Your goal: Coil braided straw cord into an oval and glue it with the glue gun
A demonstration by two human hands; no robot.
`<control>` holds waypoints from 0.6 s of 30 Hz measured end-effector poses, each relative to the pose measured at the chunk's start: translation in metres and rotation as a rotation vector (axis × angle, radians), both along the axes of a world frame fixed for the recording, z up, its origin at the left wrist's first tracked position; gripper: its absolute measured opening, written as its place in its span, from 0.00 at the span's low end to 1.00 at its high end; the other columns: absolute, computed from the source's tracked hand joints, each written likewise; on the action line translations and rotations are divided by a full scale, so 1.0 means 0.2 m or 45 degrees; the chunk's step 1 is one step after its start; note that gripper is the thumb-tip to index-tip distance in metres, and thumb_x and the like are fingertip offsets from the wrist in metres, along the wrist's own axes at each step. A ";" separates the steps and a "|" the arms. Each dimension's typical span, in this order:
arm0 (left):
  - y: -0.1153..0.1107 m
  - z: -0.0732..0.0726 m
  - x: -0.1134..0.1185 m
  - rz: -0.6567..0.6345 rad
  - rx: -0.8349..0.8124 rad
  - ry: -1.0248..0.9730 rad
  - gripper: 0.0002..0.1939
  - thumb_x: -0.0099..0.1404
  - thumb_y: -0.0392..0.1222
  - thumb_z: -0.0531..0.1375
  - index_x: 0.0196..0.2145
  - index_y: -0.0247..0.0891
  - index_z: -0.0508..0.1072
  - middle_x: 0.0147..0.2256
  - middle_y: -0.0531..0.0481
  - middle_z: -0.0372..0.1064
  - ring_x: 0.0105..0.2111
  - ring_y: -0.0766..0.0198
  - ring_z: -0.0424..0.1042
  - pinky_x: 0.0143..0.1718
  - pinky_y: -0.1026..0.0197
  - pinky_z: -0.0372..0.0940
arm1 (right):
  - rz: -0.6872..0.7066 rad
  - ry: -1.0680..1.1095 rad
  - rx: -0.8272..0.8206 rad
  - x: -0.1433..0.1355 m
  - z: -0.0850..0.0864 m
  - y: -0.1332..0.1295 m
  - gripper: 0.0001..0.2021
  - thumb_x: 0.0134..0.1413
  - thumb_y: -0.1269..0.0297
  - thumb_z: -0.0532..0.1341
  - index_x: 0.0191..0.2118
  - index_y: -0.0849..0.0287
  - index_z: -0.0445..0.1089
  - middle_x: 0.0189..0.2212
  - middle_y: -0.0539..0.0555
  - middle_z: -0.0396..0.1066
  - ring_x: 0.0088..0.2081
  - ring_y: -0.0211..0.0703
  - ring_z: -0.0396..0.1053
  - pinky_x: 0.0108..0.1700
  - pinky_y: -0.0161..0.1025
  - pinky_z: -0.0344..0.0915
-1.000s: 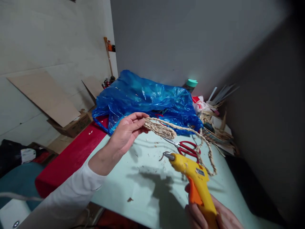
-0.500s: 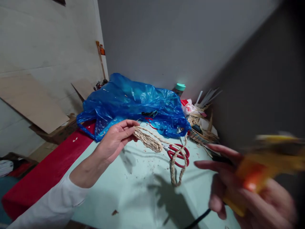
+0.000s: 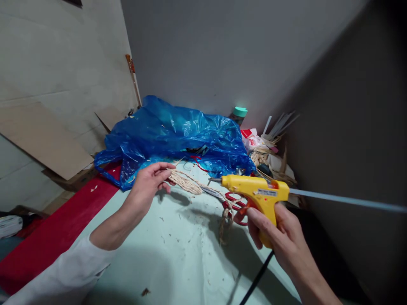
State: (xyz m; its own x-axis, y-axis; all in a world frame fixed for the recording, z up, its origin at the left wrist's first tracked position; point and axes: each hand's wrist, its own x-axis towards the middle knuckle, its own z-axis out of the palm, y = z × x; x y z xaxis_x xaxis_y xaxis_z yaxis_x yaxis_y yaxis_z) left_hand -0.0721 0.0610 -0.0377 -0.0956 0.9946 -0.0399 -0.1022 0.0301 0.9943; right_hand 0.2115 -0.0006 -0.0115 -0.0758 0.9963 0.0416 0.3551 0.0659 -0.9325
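Between the thumb and fingers of my left hand is one end of a flat, pale coil of braided straw cord. A loose length of the cord trails right and hangs in a loop, partly behind my right hand. My right hand is wrapped round the grip of a yellow hot glue gun, its metal nozzle pointing left toward the coil but apart from it. A long translucent glue stick sticks out of its back. Red-handled scissors lie behind the cord and the gun, their handles partly hidden.
A crumpled blue plastic bag spreads across the back of the pale green tabletop. Behind it stands a jar with a turquoise lid. Straw strips and glue sticks sit at the right. A black power cord hangs from the gun.
My right hand has brought the glue gun in from the right, turned its nozzle left and closed round its grip. My left hand and the coil have shifted slightly left in view.
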 end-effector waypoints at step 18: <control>-0.10 0.00 0.10 -0.216 0.239 1.020 0.18 0.69 0.38 0.56 0.53 0.35 0.78 0.42 0.46 0.81 0.42 0.55 0.78 0.49 0.55 0.64 | 0.074 0.425 -0.364 -0.03 0.00 -0.08 0.25 0.55 0.41 0.67 0.34 0.63 0.68 0.26 0.53 0.70 0.17 0.30 0.58 0.21 0.29 0.52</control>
State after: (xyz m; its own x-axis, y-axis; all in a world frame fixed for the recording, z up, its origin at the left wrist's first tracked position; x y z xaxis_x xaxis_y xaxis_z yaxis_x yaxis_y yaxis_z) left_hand -0.0517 0.0411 -0.0373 0.1272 0.9814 0.1435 0.6282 -0.1917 0.7541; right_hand 0.2049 -0.0176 -0.0123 -0.1613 0.9657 -0.2034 0.0349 -0.2004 -0.9791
